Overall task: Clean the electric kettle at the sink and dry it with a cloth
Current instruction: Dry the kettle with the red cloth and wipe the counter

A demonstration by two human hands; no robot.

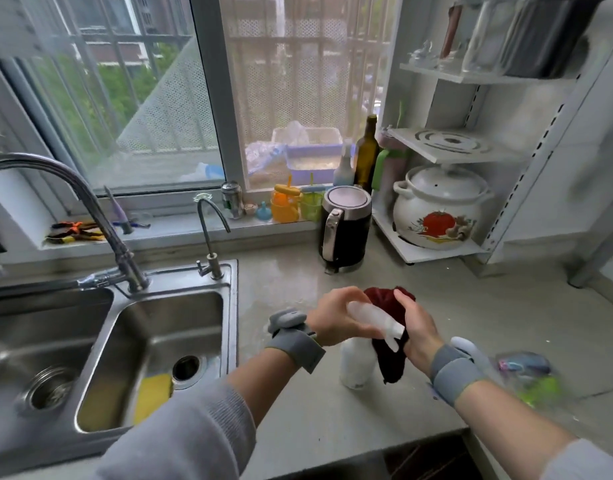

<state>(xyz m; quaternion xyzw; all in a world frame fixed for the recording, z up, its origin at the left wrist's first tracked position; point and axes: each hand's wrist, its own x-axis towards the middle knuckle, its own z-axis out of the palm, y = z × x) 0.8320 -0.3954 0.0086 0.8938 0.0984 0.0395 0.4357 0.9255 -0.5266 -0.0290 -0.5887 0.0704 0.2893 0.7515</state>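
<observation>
While gripped by hands (377, 317), cloth (390, 344), kettle (346, 226) beyond.

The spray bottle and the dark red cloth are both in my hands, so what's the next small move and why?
Probably squeeze the trigger to wet the cloth. Your left hand grips the spray bottle with its head against the dark red cloth, which your right hand holds bunched. The kettle stands untouched, lid shut, back on the counter, so preparing the cloth likely comes before wiping it.
</observation>
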